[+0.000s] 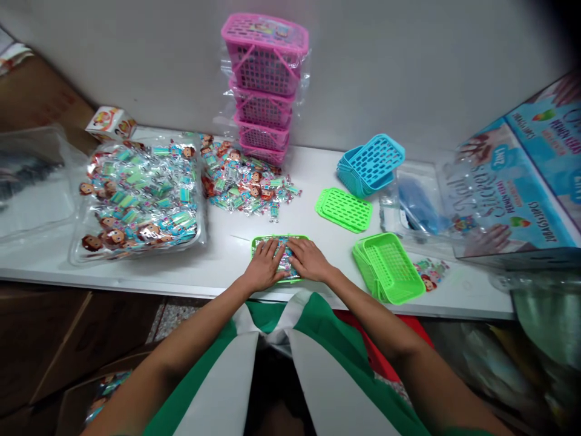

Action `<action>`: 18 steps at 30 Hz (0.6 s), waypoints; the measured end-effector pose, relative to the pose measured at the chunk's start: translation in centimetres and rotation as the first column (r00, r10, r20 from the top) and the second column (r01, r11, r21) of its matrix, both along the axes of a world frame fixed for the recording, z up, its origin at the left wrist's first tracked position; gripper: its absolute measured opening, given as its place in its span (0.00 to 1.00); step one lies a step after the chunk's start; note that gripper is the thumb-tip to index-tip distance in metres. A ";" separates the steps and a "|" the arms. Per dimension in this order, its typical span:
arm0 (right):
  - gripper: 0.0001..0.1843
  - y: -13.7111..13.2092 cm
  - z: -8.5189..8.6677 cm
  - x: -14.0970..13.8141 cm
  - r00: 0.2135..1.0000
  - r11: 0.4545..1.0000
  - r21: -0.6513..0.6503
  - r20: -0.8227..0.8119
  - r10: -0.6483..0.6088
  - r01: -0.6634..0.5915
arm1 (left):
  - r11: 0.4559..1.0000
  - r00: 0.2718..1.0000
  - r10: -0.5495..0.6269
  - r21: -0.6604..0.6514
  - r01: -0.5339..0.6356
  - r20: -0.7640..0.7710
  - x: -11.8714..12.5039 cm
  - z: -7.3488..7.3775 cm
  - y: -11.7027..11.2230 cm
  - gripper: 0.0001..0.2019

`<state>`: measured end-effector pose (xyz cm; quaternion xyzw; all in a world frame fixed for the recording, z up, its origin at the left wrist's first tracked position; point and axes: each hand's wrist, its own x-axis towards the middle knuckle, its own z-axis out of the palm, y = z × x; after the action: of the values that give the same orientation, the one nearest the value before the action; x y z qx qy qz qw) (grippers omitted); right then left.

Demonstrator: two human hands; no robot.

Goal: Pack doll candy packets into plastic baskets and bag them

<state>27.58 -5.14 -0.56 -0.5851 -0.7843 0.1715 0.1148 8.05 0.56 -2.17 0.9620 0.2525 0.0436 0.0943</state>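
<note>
Taking the green basket (253, 247) in front of the body as the middle of the clock, both hands rest over it, with small shiny packets (285, 264) showing between them inside the rim. The left hand (264, 265) comes in from eight o'clock and lies flat, its fingers spread and the thumb held apart; the right hand (311, 260) comes in from four o'clock, its fingers slightly parted and nothing visibly pinched. Palms down and arms balanced, they seem set this way to bear evenly on the loose contents. The big clear tub (203, 233) of packets at ten o'clock and the loose heap (247, 181) at eleven probably sit there for an easy reach by the left arm. At three o'clock stand nested green baskets (390, 266), likely slotted together to save room, and at two o'clock flat green lids (345, 210) overlap. Between one and two are blue baskets and lids (376, 160), bunched apart perhaps to keep colours separate. At twelve, pink baskets (267, 72) rise in a tower close to the wall, apparently to leave the front edge to the arms
</note>
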 end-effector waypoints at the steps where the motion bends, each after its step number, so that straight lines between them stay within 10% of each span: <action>1: 0.29 0.2 0.1 0.2 1.000 1.000 0.002 0.007 0.003 -0.003 | 1.000 1.000 0.000 -0.001 0.000 0.000 0.0 0.1 0.0 0.39; 18: 0.29 1.0 -0.5 -1.0 0.994 0.998 -0.048 0.103 -0.032 0.037 | 1.000 1.000 0.010 -0.027 -0.011 -0.029 0.0 -0.7 0.2 0.41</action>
<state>26.54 -4.11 -1.05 -0.6091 -0.7744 0.1591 0.0629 8.03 0.72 -2.84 0.9598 0.2595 0.0268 0.1035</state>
